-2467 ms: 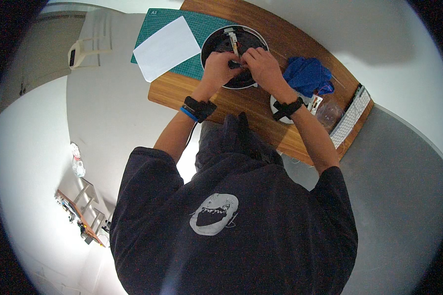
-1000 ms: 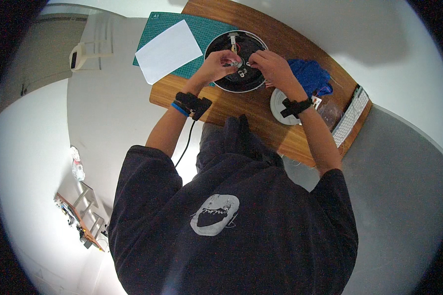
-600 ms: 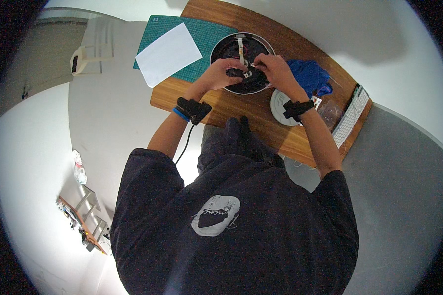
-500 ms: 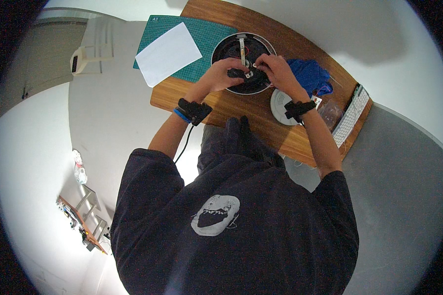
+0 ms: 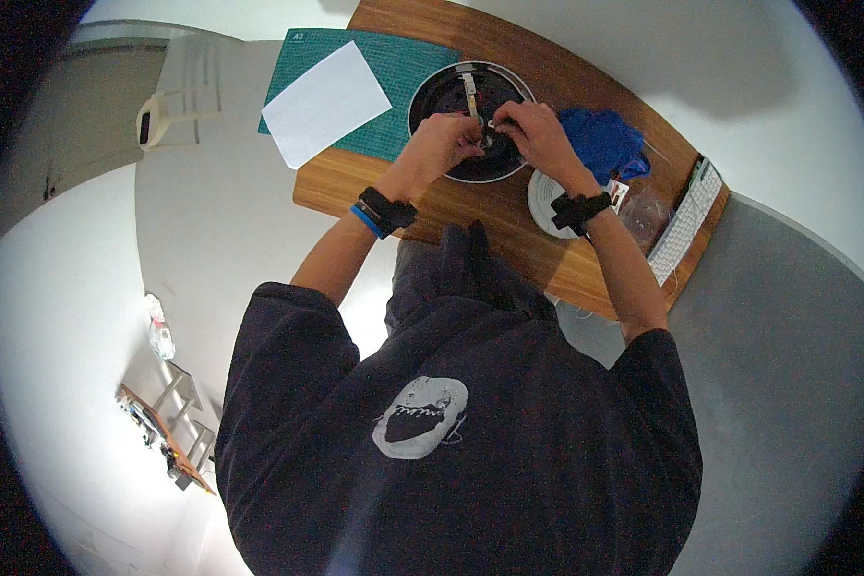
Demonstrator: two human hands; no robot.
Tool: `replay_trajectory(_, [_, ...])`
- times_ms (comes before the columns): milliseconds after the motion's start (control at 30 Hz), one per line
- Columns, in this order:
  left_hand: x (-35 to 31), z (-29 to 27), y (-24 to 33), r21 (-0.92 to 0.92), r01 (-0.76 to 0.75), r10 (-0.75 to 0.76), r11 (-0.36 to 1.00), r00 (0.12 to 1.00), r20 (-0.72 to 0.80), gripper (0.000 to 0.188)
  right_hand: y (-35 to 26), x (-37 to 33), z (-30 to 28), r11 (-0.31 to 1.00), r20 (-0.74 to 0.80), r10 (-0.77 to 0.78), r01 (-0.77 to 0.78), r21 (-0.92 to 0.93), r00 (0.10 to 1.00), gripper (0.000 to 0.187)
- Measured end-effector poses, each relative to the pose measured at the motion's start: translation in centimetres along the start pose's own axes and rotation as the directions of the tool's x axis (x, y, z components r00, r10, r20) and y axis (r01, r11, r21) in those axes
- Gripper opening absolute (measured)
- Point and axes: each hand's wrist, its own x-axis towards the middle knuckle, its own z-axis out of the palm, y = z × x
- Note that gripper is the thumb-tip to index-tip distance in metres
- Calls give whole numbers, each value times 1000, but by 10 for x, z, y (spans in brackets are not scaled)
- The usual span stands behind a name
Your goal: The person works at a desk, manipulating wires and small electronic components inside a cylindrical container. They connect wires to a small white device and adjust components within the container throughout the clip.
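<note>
A round black housing with a pale rim lies on the wooden table, its hollow side up. Inside it, a light metal strip runs from the far rim toward the middle. Over the near left part of the housing, the fingers of my left hand are bent together; whatever they grip is too small and dark to name. My right hand pinches at a small whitish part near the housing's middle, its kind unclear. Both sets of fingertips are close to each other, and they partly hide the housing's inside.
A green cutting mat with a white sheet of paper is at the left. To the right are a blue cloth-like bundle, a white round disc, a clear plastic bag and a white keyboard along the table's edge.
My left fingers have closed in from a wider spread and turned inward over the housing. My right hand has stayed nearly in place, moving slightly left and up.
</note>
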Motion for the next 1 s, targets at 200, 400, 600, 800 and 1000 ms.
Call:
replay_trajectory(200, [0,-2,1,27,-19,19,999,1000,-12,26,0,1,0,1000,-7,8,-8,30,1000,11])
replay_trajectory(400, [0,0,-2,76,24,-19,997,997,-68,18,-4,4,-8,994,39,43,-47,102,998,19])
replay_trajectory(600, [-1,3,-2,-15,27,-30,1000,985,-171,18,-2,4,-1,999,-37,34,-35,-13,999,22])
replay_trajectory(800, [-9,11,3,23,48,-41,999,967,-250,22,0,3,6,996,-47,-3,-2,-94,999,27])
replay_trajectory(1000, [-19,13,9,83,82,-59,993,968,-243,23,-19,9,-9,996,57,61,-57,-74,996,39])
